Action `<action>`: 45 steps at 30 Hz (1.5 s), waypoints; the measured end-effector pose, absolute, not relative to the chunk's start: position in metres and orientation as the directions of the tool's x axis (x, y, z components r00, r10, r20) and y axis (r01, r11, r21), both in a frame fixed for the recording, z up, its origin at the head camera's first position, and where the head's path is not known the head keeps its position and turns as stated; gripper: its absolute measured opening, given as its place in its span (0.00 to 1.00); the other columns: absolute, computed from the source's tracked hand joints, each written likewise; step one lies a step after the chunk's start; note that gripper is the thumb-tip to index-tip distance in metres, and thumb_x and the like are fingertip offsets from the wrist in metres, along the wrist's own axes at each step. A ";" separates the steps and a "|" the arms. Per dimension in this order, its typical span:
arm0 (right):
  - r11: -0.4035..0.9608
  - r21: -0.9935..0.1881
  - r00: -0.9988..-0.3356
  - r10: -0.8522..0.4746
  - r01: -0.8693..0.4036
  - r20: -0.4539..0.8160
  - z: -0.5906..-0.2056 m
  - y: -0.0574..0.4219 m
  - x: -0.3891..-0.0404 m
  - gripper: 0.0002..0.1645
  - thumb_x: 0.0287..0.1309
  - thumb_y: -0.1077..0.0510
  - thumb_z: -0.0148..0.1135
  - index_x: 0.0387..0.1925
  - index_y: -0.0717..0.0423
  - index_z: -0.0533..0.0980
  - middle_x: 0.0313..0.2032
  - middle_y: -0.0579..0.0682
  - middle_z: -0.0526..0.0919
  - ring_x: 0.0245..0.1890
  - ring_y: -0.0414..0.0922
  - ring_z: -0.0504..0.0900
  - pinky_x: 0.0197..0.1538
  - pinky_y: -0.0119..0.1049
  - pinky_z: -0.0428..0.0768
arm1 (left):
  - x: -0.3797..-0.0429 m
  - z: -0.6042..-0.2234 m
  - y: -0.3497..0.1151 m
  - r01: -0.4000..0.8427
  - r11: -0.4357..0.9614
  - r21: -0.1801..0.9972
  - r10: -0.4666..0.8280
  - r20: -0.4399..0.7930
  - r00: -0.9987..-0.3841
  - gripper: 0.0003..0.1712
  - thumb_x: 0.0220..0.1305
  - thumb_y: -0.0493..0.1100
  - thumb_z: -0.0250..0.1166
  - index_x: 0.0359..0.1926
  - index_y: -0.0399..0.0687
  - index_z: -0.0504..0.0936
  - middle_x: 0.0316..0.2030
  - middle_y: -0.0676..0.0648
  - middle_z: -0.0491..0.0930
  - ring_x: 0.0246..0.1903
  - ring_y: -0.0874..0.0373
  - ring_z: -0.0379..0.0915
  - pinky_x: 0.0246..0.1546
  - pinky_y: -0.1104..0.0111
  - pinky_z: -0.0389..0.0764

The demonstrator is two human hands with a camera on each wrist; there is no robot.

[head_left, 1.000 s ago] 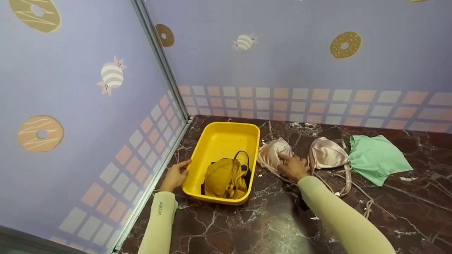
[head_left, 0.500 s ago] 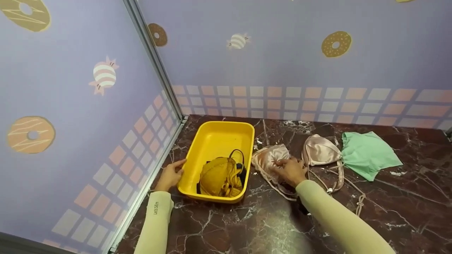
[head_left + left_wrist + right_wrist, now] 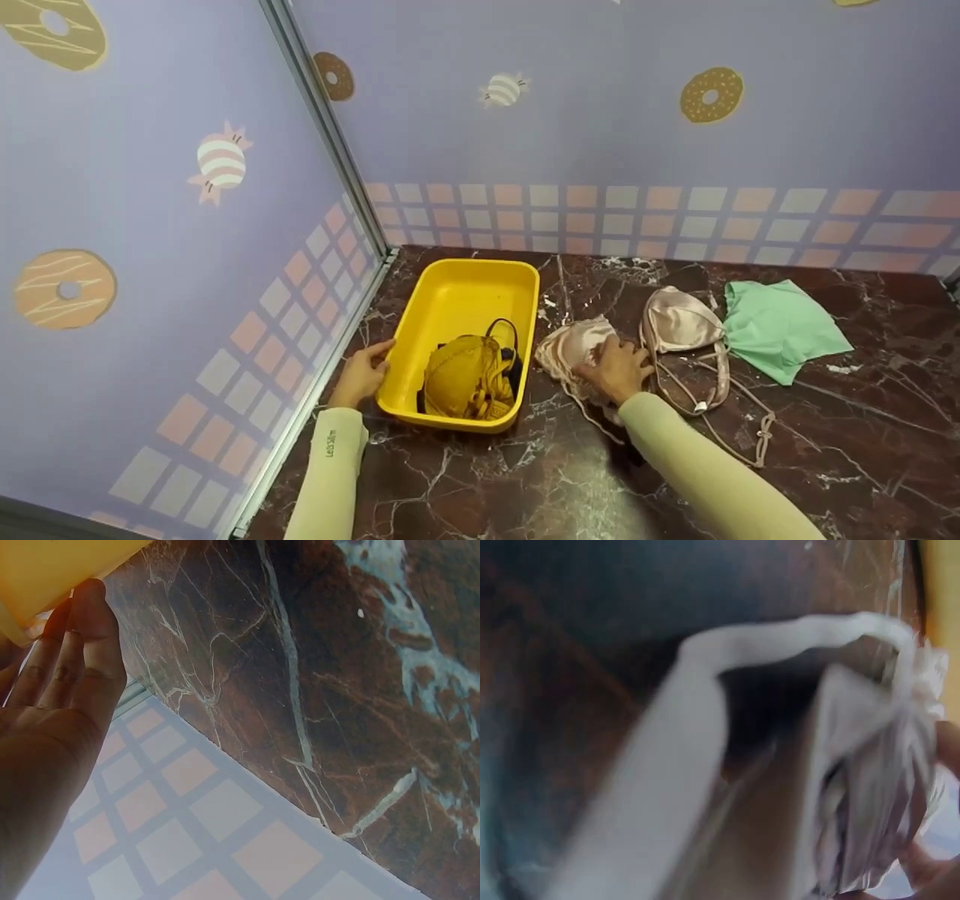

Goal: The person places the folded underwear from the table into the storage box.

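Note:
In the head view my right hand (image 3: 616,371) grips the cup of a pink satin bra (image 3: 577,341) at the tray's right side, its lacy edge and thin straps trailing toward me. The right wrist view shows blurred, gathered satin fabric (image 3: 881,787) beside the fingertips, with a pale strap (image 3: 667,757) looping across. My left hand (image 3: 361,375) touches the left outer wall of a yellow tray (image 3: 457,281), fingers extended up to the rim, also in the left wrist view. Inside the tray lies a folded mustard-yellow bra (image 3: 459,375) with a dark strap loop.
Right of my right hand lies another pink satin cup (image 3: 682,322) with tangled straps (image 3: 724,375). Beyond it is a mint-green cloth item (image 3: 784,326). Everything lies on a dark marbled surface (image 3: 480,487), bounded by patterned walls (image 3: 600,135) at the back and left.
My right hand has drawn the pink satin bra cup slightly toward me, crumpling and turning it, and its strap now trails lower. My left hand stays at the tray. The view has shifted slightly.

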State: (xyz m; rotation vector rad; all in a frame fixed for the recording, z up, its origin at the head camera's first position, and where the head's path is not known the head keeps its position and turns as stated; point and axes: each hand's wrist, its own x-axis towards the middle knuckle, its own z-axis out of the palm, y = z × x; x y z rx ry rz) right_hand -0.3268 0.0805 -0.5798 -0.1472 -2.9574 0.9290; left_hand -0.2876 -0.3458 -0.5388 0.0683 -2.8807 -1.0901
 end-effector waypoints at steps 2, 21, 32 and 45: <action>0.798 -0.598 -0.994 0.108 0.077 0.016 -0.580 0.083 -0.329 0.41 0.37 0.44 0.76 0.47 0.63 0.66 0.50 0.72 0.69 0.54 0.70 0.59 0.53 0.68 0.54 | -0.289 -0.539 -0.346 -0.020 0.744 0.668 -0.066 0.044 -0.997 0.26 0.63 0.29 0.57 0.62 0.43 0.74 0.42 0.40 0.80 0.37 0.50 0.77 0.33 0.63 0.76; 0.460 -0.867 -0.959 0.098 -0.192 0.264 -0.598 0.108 -0.330 0.36 0.51 0.70 0.65 0.58 0.63 0.57 0.56 0.70 0.69 0.53 0.62 0.71 0.57 0.52 0.66 | -0.288 -0.540 -0.346 -0.017 0.748 0.664 -0.063 0.045 -0.997 0.25 0.64 0.30 0.57 0.62 0.42 0.73 0.39 0.41 0.80 0.32 0.53 0.74 0.30 0.65 0.74; 0.426 -0.852 -0.929 0.062 -0.305 0.364 -0.589 0.122 -0.333 0.32 0.51 0.74 0.64 0.58 0.58 0.68 0.57 0.63 0.72 0.47 0.57 0.77 0.49 0.50 0.74 | -0.289 -0.541 -0.346 -0.023 0.746 0.666 -0.073 0.047 -0.996 0.25 0.63 0.29 0.57 0.62 0.42 0.74 0.40 0.40 0.80 0.35 0.51 0.76 0.31 0.64 0.76; 0.400 -0.812 -0.877 0.040 -0.425 0.479 -0.562 0.138 -0.330 0.34 0.46 0.77 0.65 0.58 0.63 0.73 0.55 0.58 0.76 0.54 0.53 0.74 0.56 0.44 0.70 | -0.290 -0.541 -0.346 -0.032 0.770 0.637 -0.081 0.048 -0.996 0.25 0.63 0.31 0.58 0.62 0.45 0.75 0.37 0.42 0.80 0.27 0.54 0.71 0.27 0.66 0.72</action>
